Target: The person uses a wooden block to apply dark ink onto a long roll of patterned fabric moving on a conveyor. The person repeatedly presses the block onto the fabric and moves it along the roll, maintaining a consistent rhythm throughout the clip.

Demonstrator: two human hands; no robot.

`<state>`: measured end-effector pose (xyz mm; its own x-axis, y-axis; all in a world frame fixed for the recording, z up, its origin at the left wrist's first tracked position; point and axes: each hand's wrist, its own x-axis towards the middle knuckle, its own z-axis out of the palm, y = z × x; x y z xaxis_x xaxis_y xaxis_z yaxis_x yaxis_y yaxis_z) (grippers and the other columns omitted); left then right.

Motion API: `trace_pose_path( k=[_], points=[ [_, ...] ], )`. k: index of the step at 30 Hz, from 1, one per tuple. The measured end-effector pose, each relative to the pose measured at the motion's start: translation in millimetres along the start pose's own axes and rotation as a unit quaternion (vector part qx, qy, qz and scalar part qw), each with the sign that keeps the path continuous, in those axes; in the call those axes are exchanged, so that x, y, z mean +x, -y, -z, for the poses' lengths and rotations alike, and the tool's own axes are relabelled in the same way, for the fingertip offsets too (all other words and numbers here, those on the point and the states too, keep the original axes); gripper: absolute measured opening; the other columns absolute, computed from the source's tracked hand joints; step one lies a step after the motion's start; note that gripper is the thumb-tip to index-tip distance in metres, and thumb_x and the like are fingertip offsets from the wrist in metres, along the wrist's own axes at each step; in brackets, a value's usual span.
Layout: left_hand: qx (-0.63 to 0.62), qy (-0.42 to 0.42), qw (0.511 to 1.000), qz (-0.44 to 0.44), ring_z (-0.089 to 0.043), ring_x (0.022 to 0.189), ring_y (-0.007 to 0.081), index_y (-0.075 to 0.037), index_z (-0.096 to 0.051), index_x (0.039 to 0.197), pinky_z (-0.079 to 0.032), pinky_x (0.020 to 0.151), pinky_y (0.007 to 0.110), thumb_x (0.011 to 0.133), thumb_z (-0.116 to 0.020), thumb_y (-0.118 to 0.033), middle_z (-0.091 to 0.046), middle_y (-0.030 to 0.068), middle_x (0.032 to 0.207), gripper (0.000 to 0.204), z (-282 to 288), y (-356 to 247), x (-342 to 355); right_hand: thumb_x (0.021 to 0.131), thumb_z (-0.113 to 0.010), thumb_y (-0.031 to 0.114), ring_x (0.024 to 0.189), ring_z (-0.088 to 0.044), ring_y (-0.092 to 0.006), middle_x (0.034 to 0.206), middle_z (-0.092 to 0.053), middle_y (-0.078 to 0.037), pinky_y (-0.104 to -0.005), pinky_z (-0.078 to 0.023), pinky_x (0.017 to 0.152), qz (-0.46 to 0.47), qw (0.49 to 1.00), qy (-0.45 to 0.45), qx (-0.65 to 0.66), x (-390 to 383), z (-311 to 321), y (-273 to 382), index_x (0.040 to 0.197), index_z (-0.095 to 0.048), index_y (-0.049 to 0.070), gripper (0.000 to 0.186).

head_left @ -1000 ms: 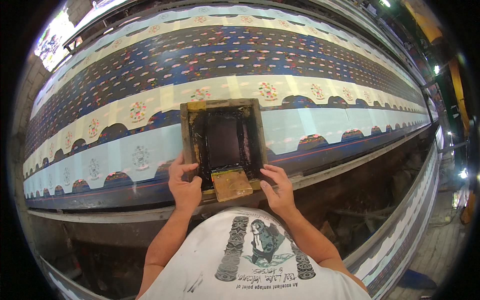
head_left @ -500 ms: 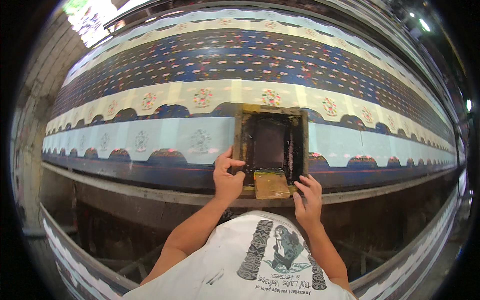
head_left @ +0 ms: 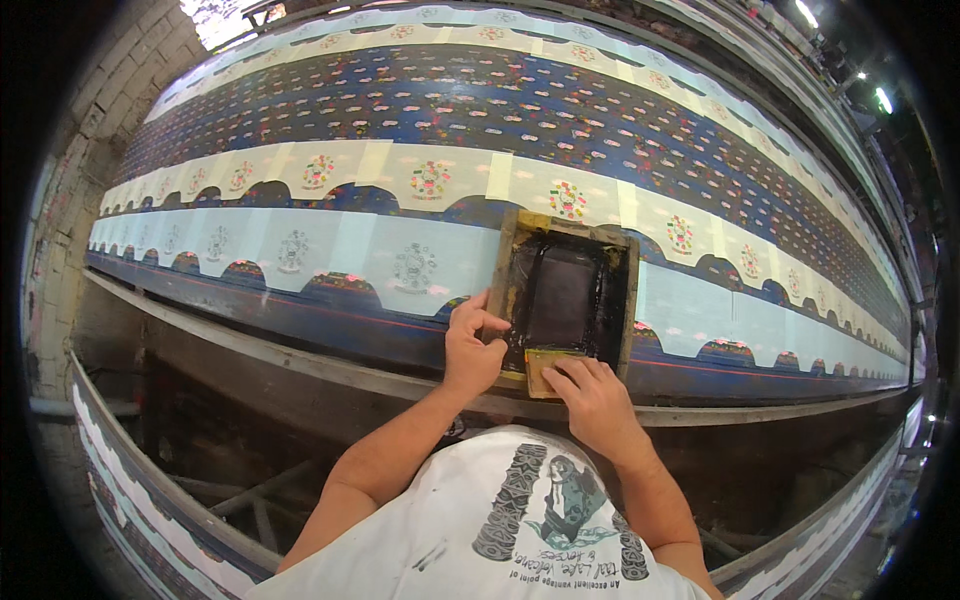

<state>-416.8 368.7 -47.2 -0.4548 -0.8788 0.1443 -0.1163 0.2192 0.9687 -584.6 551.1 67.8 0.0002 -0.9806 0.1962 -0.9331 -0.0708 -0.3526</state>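
A wooden screen-printing frame [head_left: 629, 300], dark with ink inside, lies on the long printing table over a row of light blue cloth pieces [head_left: 690, 305]. My left hand [head_left: 474, 350] grips the frame's left rail near its lower corner, thumb and forefinger bent round the wood. At the near end of the screen rests a flat wooden squeegee [head_left: 540, 378]. My right hand [head_left: 598, 405] has its fingers on the squeegee's right part, holding it. Grey line motifs [head_left: 415, 268] show on the light blue pieces left of the frame; the cloth beneath the frame is hidden.
Behind runs a row of cream pieces [head_left: 370, 170] with coloured motifs, then a dark patterned band [head_left: 400, 115] of table surface. A rail [head_left: 300, 350] follows the table's near edge. Another table edge [head_left: 150, 480] shows lower left, and a block wall [head_left: 120, 75] stands at far left.
My right hand has moved from the frame's lower right corner left onto the squeegee and taken hold of it. My left hand stays on the left rail. The view has tilted.
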Motion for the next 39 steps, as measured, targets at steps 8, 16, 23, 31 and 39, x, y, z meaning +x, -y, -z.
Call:
trace_pose_path(
  k=[8,16,23,31,39],
  points=[
    [0.086,0.038,0.995,-0.04,-0.055,0.15,0.0464,-0.005,-0.077,0.136,-0.04,0.13,0.052,0.079,-0.072,0.002,-0.063,0.0287,0.161,0.058,5,-10,4,0.085,-0.065,-0.009,0.112,-0.075,-0.0434,0.115,-0.08,-0.021,-0.0524,-0.061,0.099,-0.033,0.986,0.148,0.076,68,49,-62,0.126,-0.078,0.004,0.044],
    [0.36,0.126,0.901,-0.207,-0.056,0.142,0.0461,0.001,-0.071,0.146,-0.041,0.12,0.061,0.088,-0.083,-0.023,-0.067,0.0233,0.14,0.064,32,-51,27,0.087,-0.063,-0.011,0.119,-0.074,-0.0453,0.123,-0.08,-0.023,-0.0539,-0.06,0.104,-0.075,0.997,-0.015,0.011,136,23,-120,0.131,-0.077,0.003,0.048],
    [0.378,0.163,0.884,-0.224,-0.057,0.139,0.045,0.0,-0.073,0.138,-0.041,0.117,0.06,0.089,-0.084,-0.022,-0.067,0.0223,0.139,0.055,37,-55,42,0.085,-0.065,-0.011,0.116,-0.075,-0.042,0.119,-0.08,-0.019,-0.0506,-0.061,0.103,-0.103,0.994,0.017,0.011,131,23,-104,0.136,-0.079,0.009,0.056],
    [0.367,0.156,0.887,-0.232,-0.059,0.137,0.0452,-0.001,-0.075,0.136,-0.042,0.115,0.061,0.089,-0.084,-0.021,-0.068,0.0221,0.135,0.052,38,-48,41,0.086,-0.07,-0.006,0.111,-0.075,-0.0372,0.117,-0.079,-0.014,-0.0488,-0.06,0.101,-0.077,0.997,-0.012,-0.003,76,5,-53,0.131,-0.082,0.011,0.05],
    [0.318,0.112,0.915,-0.221,-0.059,0.138,0.0448,-0.001,-0.075,0.139,-0.044,0.116,0.059,0.088,-0.085,-0.014,-0.066,0.0229,0.143,0.054,30,-34,34,0.083,-0.072,-0.006,0.113,-0.074,-0.0364,0.124,-0.079,-0.013,-0.0467,-0.059,0.101,-0.084,0.996,-0.02,0.008,24,0,-2,0.131,-0.081,0.009,0.051]
  ],
)
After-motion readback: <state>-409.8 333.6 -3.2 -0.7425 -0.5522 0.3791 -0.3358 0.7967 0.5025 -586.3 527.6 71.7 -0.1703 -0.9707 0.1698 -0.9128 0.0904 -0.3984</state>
